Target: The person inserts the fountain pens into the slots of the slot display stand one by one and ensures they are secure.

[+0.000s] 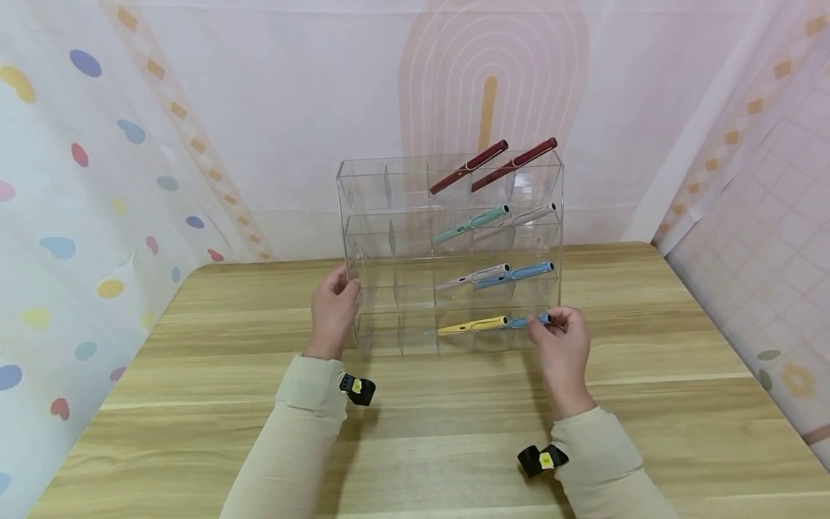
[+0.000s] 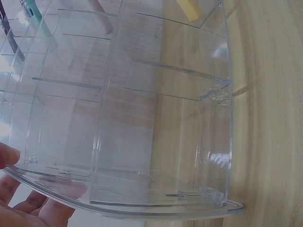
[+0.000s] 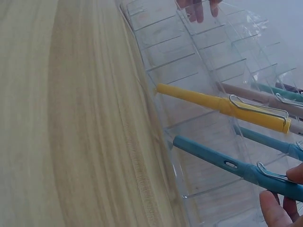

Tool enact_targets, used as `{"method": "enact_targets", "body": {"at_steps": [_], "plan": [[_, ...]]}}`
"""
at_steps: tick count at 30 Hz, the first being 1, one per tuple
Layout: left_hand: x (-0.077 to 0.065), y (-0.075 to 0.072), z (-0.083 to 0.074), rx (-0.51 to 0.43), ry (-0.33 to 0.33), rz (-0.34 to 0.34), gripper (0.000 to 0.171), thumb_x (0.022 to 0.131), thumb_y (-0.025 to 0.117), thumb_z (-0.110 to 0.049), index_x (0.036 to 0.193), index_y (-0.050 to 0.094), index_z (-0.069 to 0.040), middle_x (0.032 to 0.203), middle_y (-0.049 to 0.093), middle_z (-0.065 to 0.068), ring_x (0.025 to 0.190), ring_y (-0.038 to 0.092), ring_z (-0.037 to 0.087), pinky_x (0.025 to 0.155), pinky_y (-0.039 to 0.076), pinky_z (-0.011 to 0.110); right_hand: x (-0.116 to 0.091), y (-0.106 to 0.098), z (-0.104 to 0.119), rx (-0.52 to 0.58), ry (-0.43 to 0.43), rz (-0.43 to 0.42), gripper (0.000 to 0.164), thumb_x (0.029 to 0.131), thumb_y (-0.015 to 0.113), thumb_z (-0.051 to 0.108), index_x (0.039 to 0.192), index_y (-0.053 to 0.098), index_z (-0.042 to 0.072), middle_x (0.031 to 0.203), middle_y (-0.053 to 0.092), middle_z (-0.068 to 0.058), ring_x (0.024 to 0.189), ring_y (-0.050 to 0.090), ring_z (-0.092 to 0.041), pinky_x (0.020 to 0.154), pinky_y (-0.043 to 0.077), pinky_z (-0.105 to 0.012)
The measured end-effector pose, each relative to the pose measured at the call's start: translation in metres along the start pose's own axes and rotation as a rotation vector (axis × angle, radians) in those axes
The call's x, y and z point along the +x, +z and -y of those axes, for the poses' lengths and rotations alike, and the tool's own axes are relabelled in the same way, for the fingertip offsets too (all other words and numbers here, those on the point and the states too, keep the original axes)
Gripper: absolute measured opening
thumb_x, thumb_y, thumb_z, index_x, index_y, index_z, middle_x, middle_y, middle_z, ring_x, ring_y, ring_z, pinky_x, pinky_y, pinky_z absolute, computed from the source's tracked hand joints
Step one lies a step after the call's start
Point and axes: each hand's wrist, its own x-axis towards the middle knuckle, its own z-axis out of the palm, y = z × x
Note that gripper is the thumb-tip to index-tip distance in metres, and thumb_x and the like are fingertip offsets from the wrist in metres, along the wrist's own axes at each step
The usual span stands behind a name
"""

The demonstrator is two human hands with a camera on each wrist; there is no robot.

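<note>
A clear acrylic pen rack (image 1: pixel 395 288) with several tiers stands on the wooden table. My left hand (image 1: pixel 333 310) grips its left side panel, thumb on one face and fingers on the other in the left wrist view. At the lowest tier's right end, my right hand (image 1: pixel 563 353) pinches the cap end of a blue pen (image 3: pixel 213 161), which lies slanted in the rack. Left of it lies a yellow pen (image 1: pixel 472 326). Above are a pale pink pen (image 1: pixel 476 275) and another blue pen (image 1: pixel 519 274), then a mint green pen (image 1: pixel 472 224) and a pale grey-pink pen (image 1: pixel 528 216).
Two dark red pens (image 1: pixel 515 164) lean in the top tier, their ends above the rack. Dividers part the left compartments, which show no pens. Behind the table (image 1: pixel 454 461) hangs a patterned cloth (image 1: pixel 292 108). Black wrist cameras (image 1: pixel 359 389) sit on both sleeves.
</note>
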Motion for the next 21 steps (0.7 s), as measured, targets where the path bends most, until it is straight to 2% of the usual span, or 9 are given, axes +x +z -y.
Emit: {"method": "enact_targets", "body": {"at_steps": [4, 8, 13, 15, 17, 19, 21], "plan": [[0.001, 0.001, 0.000, -0.013, -0.002, -0.001, 0.040, 0.098, 0.047, -0.014, 0.137, 0.053, -0.009, 0.119, 0.057, 0.010, 0.094, 0.047, 0.015, 0.070, 0.042, 0.020, -0.001, -0.001, 0.000, -0.009, -0.010, 0.004, 0.023, 0.085, 0.062, -0.008, 0.099, 0.045, -0.001, 0.096, 0.043, -0.007, 0.076, 0.055, -0.002, 0.064, 0.049, -0.014], [0.001, 0.001, -0.001, -0.017, -0.007, -0.004, 0.040, 0.098, 0.047, -0.013, 0.138, 0.052, -0.008, 0.121, 0.056, 0.011, 0.095, 0.047, 0.015, 0.070, 0.043, 0.019, -0.003, -0.003, 0.001, -0.045, -0.003, 0.030, 0.031, 0.086, 0.065, -0.003, 0.110, 0.044, -0.003, 0.103, 0.043, -0.006, 0.085, 0.053, -0.006, 0.069, 0.047, -0.012], [-0.001, -0.002, -0.001, -0.010, -0.002, 0.018, 0.042, 0.101, 0.046, -0.015, 0.142, 0.048, -0.009, 0.124, 0.054, 0.013, 0.102, 0.048, 0.019, 0.081, 0.044, 0.028, -0.005, -0.015, 0.005, -0.111, -0.054, 0.026, 0.036, 0.091, 0.062, 0.007, 0.119, 0.043, -0.004, 0.109, 0.046, -0.005, 0.097, 0.049, -0.010, 0.076, 0.044, -0.012], [-0.002, -0.005, 0.000, 0.031, 0.033, 0.055, 0.044, 0.102, 0.044, -0.020, 0.145, 0.043, -0.009, 0.133, 0.051, 0.015, 0.113, 0.049, 0.024, 0.092, 0.044, 0.035, -0.004, -0.022, 0.007, -0.136, -0.090, 0.013, 0.036, 0.093, 0.059, 0.008, 0.122, 0.043, -0.004, 0.110, 0.048, -0.007, 0.101, 0.048, -0.012, 0.080, 0.043, -0.014], [-0.003, -0.010, 0.004, 0.088, 0.076, 0.108, 0.051, 0.104, 0.041, -0.030, 0.150, 0.034, -0.009, 0.144, 0.042, 0.017, 0.126, 0.044, 0.030, 0.102, 0.039, 0.044, -0.001, -0.032, 0.011, -0.186, -0.116, 0.022, 0.037, 0.096, 0.056, 0.013, 0.126, 0.043, -0.003, 0.116, 0.049, -0.009, 0.108, 0.048, -0.014, 0.087, 0.041, -0.019], [-0.005, -0.016, 0.009, 0.171, 0.118, 0.159, 0.062, 0.103, 0.037, -0.042, 0.154, 0.022, -0.010, 0.153, 0.031, 0.018, 0.136, 0.035, 0.033, 0.109, 0.031, 0.050, 0.004, -0.042, 0.015, -0.259, -0.148, 0.070, 0.044, 0.098, 0.054, 0.018, 0.134, 0.041, -0.003, 0.127, 0.048, -0.012, 0.119, 0.045, -0.019, 0.096, 0.040, -0.028], [-0.009, -0.025, 0.014, 0.266, 0.154, 0.195, 0.071, 0.101, 0.035, -0.049, 0.155, 0.012, -0.009, 0.157, 0.020, 0.019, 0.141, 0.025, 0.036, 0.112, 0.024, 0.053, 0.009, -0.054, 0.019, -0.368, -0.190, 0.148, 0.053, 0.100, 0.051, 0.026, 0.142, 0.035, -0.001, 0.140, 0.041, -0.016, 0.130, 0.038, -0.027, 0.104, 0.035, -0.043]]}}
